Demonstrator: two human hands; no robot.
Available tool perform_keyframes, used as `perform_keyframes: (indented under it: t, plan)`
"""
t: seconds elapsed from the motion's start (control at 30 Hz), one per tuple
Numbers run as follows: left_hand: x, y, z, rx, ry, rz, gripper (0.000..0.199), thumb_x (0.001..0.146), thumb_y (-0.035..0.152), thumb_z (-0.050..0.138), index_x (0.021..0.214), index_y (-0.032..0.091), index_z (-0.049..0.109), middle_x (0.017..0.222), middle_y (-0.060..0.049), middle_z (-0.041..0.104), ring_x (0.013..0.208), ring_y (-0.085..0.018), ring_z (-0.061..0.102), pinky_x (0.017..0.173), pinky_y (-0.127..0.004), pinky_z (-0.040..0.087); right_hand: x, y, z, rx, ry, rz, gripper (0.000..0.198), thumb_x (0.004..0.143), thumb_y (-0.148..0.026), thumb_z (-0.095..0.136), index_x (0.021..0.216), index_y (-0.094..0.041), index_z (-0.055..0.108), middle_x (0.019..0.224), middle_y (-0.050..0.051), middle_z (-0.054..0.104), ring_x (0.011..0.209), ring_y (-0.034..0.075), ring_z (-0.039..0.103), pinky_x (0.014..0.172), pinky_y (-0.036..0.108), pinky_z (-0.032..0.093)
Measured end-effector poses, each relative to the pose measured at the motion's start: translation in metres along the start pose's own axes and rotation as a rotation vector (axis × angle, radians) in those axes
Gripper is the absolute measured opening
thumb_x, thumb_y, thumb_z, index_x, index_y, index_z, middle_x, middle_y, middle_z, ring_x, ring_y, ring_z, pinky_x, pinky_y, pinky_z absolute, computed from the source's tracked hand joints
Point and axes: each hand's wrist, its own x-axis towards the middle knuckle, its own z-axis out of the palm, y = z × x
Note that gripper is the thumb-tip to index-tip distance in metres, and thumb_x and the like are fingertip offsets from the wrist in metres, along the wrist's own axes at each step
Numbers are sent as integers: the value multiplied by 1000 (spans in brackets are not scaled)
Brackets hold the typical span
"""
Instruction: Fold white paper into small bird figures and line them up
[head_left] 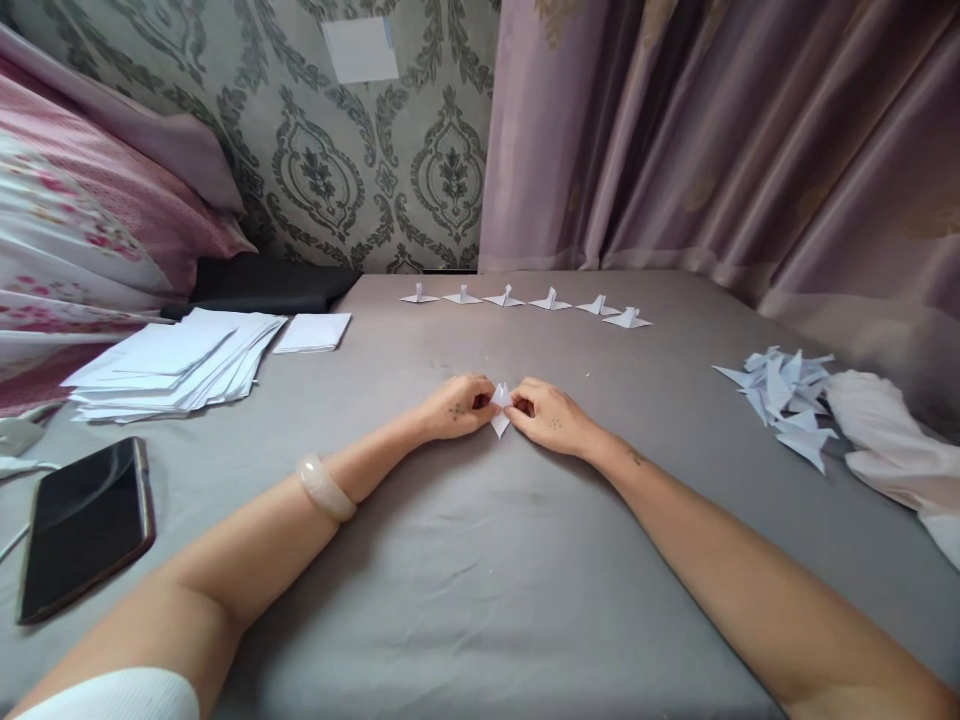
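Between both hands is a small white folded paper (500, 424), kite-shaped, its two narrow points facing away from me and one point facing me. My left hand (459, 406) pinches its left edge between thumb and curled fingers. On the opposite edge, my right hand (550, 412) grips it the same way. The paper is low over the grey cloth (480, 560); whether it rests on it I cannot tell. Fingertips cover part of its sides. Beyond the hands, several folded paper figures (553, 300) with spread wings stand in a row.
At left lie a stack of white paper (172, 360), a smaller paper pile (313, 333), a black folded cloth (270, 284) and a phone (86, 525). A heap of folded paper pieces (784, 390) is at right, beside a white cloth (885, 430). Purple curtains (637, 130) hang behind.
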Motion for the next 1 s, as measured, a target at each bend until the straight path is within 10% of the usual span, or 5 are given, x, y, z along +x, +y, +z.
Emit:
perform_keyframes:
  t: [0.7,1.0]
  plan:
    - [-5,-8,-1,89,-22,107,22,89,29,48,71,17,48,76,-4,53,72,-16,48,68,-27,40,-5,-6,0,-118,-49,10,17,92,-30,44,86,-21,58,90,4,56,72,15,52,65,27,35]
    - [-13,-5,-8,-134,13,5,23,71,17,55,93,15,61,89,-4,57,79,-15,53,73,-28,45,-3,5,-1,192,57,71,27,66,-10,50,86,-18,65,86,1,59,63,10,49,65,25,41]
